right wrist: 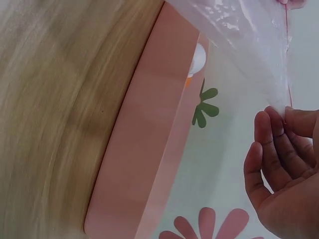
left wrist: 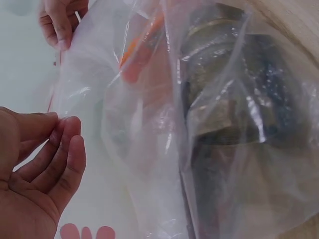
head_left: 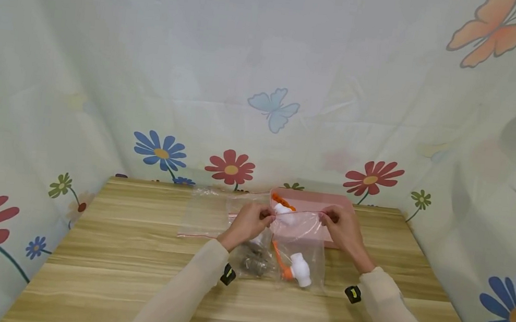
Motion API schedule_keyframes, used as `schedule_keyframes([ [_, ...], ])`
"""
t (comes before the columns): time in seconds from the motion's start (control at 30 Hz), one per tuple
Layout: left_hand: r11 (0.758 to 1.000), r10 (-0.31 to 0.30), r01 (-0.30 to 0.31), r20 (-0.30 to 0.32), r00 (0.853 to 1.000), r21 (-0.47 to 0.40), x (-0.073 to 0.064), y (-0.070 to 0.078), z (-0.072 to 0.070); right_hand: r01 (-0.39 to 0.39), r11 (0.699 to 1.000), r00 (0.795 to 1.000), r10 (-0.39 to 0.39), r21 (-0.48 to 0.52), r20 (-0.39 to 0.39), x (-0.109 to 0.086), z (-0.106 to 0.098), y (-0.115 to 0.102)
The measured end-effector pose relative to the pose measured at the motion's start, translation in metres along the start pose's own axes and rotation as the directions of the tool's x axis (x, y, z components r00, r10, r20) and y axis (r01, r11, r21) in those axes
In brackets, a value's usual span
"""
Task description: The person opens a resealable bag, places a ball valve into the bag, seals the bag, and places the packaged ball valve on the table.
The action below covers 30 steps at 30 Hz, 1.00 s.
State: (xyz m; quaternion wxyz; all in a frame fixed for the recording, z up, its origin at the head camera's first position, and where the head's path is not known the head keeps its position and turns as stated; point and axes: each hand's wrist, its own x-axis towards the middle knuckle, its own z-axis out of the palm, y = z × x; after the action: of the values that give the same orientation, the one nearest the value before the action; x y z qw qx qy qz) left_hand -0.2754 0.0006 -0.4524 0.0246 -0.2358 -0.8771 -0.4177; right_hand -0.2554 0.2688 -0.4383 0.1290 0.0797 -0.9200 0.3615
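Note:
My left hand and right hand each pinch one end of the red-striped top edge of a clear zip bag. The bag hangs between them. Low inside it lies a white ball valve with an orange lever. In the left wrist view the left thumb and fingertips meet at the bag's edge; in the right wrist view the right thumb presses the other corner against the fingers. Beside the left hand, another bag holds a dark, brassy metal fitting, partly hidden by plastic glare.
Behind the hands stands a pink tray with another white valve with an orange handle in it. A flat clear zip bag lies on the wooden table to the left. A flower-printed curtain closes off the back.

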Motion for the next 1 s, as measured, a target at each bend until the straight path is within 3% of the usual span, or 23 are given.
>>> schedule_keyframes([
  [0.37, 0.994, 0.016, -0.018, 0.014, 1.0, 0.111, 0.001, -0.01, 0.005, 0.004, 1.0, 1.0, -0.004, 0.003, 0.025, 0.007, 0.014, 0.007],
  [0.53, 0.993, -0.019, 0.017, 0.014, 1.0, 0.115, 0.001, -0.012, 0.002, 0.003, 0.999, 1.0, -0.002, -0.041, 0.019, 0.006, 0.016, 0.007],
  [0.7, 0.993, -0.041, 0.04, 0.003, 0.999, 0.111, -0.002, -0.012, -0.004, 0.082, 0.996, 0.997, -0.083, -0.034, -0.003, 0.006, 0.013, 0.004],
  [1.0, 0.988, 0.065, -0.063, -0.012, 0.998, 0.14, -0.015, 0.006, -0.025, 0.162, 0.986, 0.984, -0.165, -0.049, -0.069, 0.003, 0.0, -0.019],
])
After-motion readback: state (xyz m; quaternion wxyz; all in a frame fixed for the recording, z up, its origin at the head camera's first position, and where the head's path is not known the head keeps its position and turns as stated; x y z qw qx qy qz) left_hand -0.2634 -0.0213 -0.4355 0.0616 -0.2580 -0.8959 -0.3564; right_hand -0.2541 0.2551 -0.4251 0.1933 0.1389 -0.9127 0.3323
